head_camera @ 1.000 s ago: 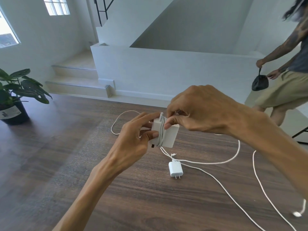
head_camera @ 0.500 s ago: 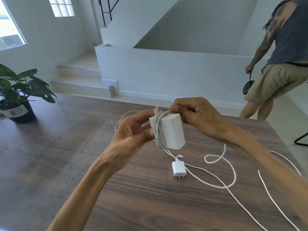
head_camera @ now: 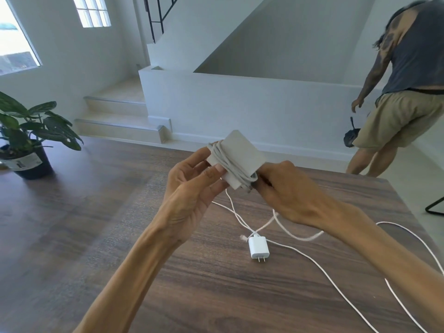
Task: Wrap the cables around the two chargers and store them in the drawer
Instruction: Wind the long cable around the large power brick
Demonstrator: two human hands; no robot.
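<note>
A large white charger block (head_camera: 242, 155) is held above the wooden table (head_camera: 216, 296), with several turns of white cable wound around its left part. My left hand (head_camera: 194, 186) grips the block's left side, thumb on the coils. My right hand (head_camera: 286, 191) pinches the cable at the block's lower right corner. The loose cable (head_camera: 298, 234) trails down from there across the table to the right. A small white plug charger (head_camera: 258, 248) lies flat on the table below my hands, prongs toward me, with its own thin cable (head_camera: 336, 287) running off to the lower right.
A potted plant (head_camera: 26, 140) stands at the table's far left. Beyond the table's far edge are steps and a white stair wall. A person in shorts (head_camera: 403, 97) walks at the right, near a dark bag (head_camera: 351, 138). A black chair leg (head_camera: 434, 207) shows at the right edge.
The block has tilted and risen slightly. My right hand moved from its top down to its lower right corner, drawing the cable around. The loose cable on the table has shortened.
</note>
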